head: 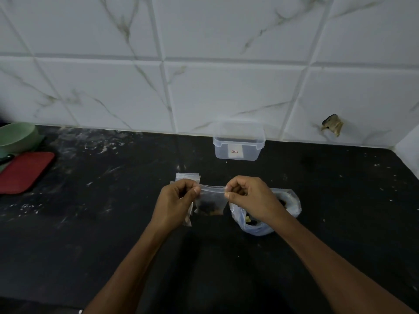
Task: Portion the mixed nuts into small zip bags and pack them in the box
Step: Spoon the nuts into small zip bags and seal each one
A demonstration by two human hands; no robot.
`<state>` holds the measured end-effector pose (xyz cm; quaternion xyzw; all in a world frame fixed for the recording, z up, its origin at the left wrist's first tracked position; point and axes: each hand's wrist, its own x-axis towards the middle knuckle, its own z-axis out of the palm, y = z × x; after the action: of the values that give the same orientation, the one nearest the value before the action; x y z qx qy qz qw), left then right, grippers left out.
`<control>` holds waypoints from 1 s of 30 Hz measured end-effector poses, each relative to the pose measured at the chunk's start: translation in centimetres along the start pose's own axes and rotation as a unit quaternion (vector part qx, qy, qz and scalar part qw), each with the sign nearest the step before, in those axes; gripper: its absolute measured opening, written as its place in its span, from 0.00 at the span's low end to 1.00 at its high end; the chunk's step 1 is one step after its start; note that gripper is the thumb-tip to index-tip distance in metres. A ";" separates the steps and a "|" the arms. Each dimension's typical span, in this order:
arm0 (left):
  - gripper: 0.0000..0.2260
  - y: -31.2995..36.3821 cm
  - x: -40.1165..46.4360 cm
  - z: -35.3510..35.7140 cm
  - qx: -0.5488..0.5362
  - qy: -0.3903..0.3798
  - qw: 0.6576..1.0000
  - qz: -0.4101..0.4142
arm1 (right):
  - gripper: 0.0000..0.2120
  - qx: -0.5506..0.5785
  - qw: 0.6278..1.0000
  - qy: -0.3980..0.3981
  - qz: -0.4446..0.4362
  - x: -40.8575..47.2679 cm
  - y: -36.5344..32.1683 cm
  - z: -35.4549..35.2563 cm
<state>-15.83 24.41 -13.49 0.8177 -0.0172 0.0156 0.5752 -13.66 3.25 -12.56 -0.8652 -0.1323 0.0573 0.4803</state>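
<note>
A small clear zip bag (212,200) with dark nuts in its bottom hangs between my hands above the black counter. My left hand (175,200) pinches the left end of its zip strip and my right hand (249,198) pinches the right end. A stack of spare zip bags (188,176) lies just behind my left hand, partly hidden by it. The large plastic bag of mixed nuts (288,205) sits open under and beside my right hand. The clear plastic box (238,143) stands lidless at the back by the wall.
A red mat (25,171) and a green bowl (17,135) sit at the far left of the black counter (113,200). A tiled wall (204,75) closes the back, with a broken spot (333,124) at right.
</note>
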 end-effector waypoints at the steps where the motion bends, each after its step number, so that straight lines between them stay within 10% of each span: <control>1: 0.07 -0.2 -0.2 -0.5 -0.003 0.003 1.000 -0.003 | 0.04 0.000 1.000 -0.013 -0.003 0.2 -0.2 0.6; 30: 0.03 -9.2 1.5 -4.4 0.044 -0.005 0.982 -0.182 | 0.02 0.168 0.956 -0.042 0.237 4.0 2.7 12.8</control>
<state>-13.97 31.66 -20.55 0.8319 0.1298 -0.0930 0.5314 -12.28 13.51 -21.56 -0.7752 0.0680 0.2274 0.5854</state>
